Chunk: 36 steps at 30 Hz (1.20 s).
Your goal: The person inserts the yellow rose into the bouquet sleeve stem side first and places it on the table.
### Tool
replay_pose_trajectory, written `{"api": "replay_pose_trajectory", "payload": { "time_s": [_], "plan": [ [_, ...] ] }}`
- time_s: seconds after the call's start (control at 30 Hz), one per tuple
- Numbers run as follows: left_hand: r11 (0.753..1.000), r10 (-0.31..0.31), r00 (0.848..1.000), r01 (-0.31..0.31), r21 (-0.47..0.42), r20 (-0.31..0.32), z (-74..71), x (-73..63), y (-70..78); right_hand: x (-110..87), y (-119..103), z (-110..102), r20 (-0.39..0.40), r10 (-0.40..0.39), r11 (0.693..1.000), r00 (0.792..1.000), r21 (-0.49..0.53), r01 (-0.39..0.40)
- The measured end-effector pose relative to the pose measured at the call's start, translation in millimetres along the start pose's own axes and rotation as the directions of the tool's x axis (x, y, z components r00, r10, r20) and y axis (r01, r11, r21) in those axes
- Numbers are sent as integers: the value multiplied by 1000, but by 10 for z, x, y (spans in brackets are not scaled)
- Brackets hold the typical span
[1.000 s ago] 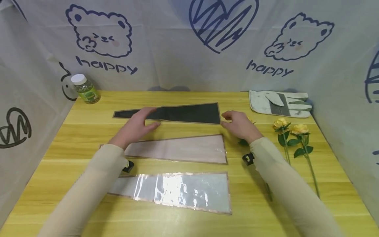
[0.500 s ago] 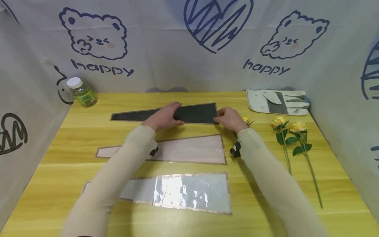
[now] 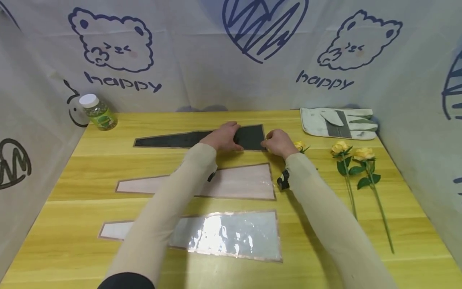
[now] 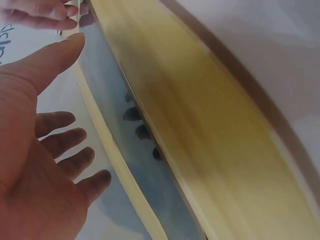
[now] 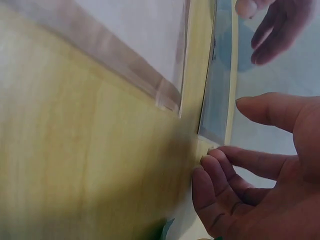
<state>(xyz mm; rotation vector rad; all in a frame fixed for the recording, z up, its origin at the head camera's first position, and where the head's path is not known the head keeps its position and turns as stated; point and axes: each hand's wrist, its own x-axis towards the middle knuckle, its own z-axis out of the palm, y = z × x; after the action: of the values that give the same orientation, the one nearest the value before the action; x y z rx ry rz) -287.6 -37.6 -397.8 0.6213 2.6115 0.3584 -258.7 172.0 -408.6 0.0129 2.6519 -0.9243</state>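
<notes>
A long tapered black panel (image 3: pixel 251 137) with a thin brown border lies at the back of the table. My left hand (image 3: pixel 225 137) is over its wider part, and in the left wrist view that hand's fingers are spread apart beside the glossy panel (image 4: pixel 112 75). At the panel's wide right end is my right hand (image 3: pixel 278 143). The right wrist view shows its fingers bent near the panel's end edge, its thumb apart from them; contact is hard to tell. Nearer me lie a pinkish-white tapered panel (image 3: pixel 249 182) and a shiny pale grey one (image 3: pixel 252 233).
Yellow roses (image 3: pixel 363 154) with long stems lie on the right, one partly behind my right hand. A work glove (image 3: pixel 321 122) rests at the back right. A white-capped jar (image 3: pixel 102 118) stands at the back left. Printed white cloth (image 3: pixel 202 72) surrounds the table (image 3: pixel 72 224).
My left hand has slid right along the black panel, from its narrow half toward its wide end. My right hand has shifted slightly left, up to the panel's right edge.
</notes>
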Motion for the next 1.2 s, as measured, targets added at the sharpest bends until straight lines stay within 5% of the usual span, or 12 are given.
{"api": "replay_pose_trajectory", "payload": {
  "time_s": [0.47,0.97,1.2],
  "plan": [
    [998,-60,998,60,17,19,161,163,100,50,-73,5,10,99,990,995,97,-99],
    [997,-49,998,47,55,30,172,178,110,101,4,-21,48,99,908,994,404,-110],
    [995,-64,998,62,81,18,180,166,131,117,24,-22,7,110,887,994,451,-102]
  ]
}}
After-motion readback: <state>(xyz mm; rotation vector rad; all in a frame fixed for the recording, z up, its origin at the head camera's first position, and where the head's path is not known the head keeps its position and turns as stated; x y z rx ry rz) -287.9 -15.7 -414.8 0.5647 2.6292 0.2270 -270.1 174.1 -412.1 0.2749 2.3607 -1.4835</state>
